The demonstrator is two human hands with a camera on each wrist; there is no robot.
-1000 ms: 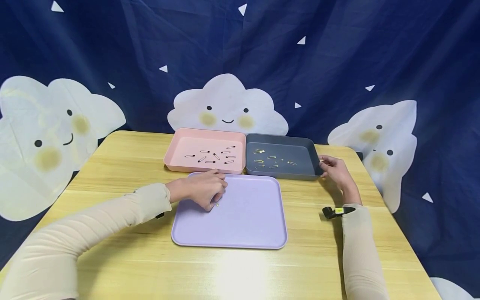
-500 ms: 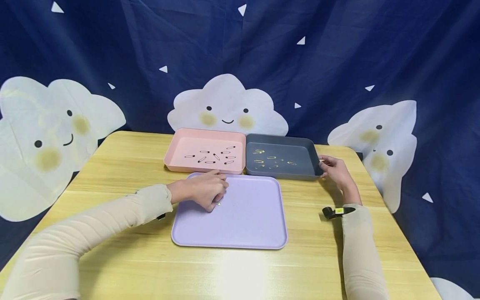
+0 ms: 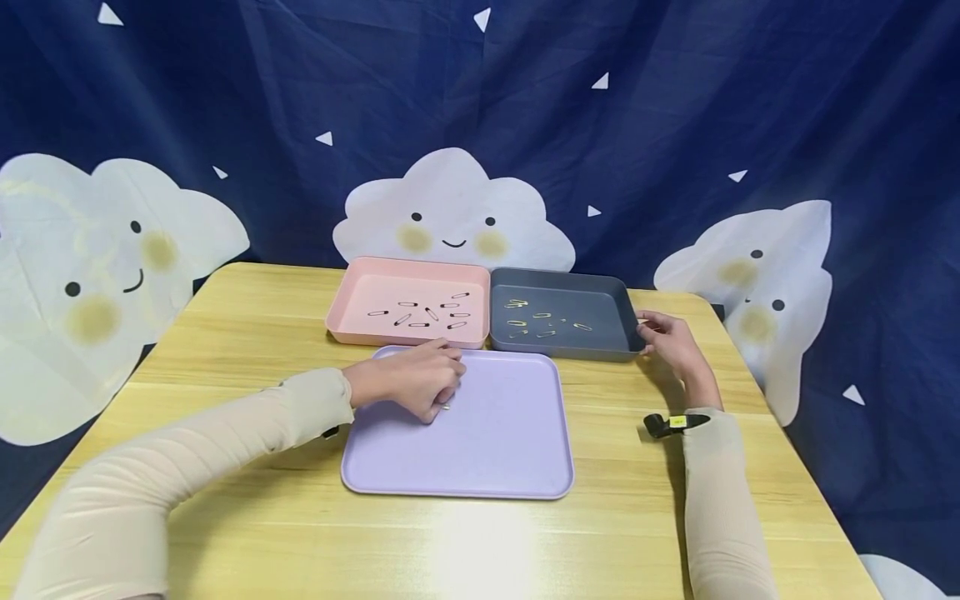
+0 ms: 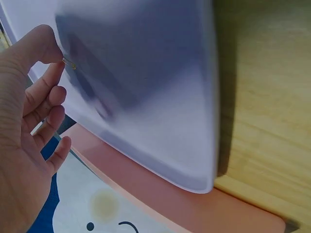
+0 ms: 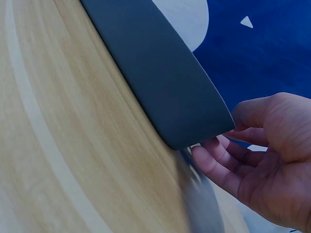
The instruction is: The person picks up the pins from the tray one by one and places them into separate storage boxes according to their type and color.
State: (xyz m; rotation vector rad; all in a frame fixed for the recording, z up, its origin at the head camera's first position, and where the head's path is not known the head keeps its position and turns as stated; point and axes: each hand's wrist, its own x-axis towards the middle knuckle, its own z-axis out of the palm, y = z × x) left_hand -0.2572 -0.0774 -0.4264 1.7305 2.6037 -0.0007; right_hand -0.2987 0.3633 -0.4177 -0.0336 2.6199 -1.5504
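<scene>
In the head view, my left hand [image 3: 420, 379] is over the left part of a lavender tray [image 3: 487, 479]. Its thumb and index finger pinch a small gold safety pin [image 4: 71, 64], whose end pokes out past the fingertips in the left wrist view. My right hand [image 3: 672, 343] is at the near right corner of a dark grey tray [image 3: 570, 354], holding that corner with thumb and fingers [image 5: 214, 167]. Several gold safety pins [image 3: 542, 316] lie in the grey tray. Several black safety pins [image 3: 431, 314] are scattered in the pink tray [image 3: 360, 287].
The pink and grey trays stand side by side at the back of the wooden table [image 3: 262, 517], with the lavender tray in front of them. Behind the table hangs a dark blue curtain [image 3: 420, 92] printed with white clouds.
My left hand has shifted slightly to the right over the lavender tray, with the gold safety pin in its fingertips. The right hand stays at the grey tray's corner.
</scene>
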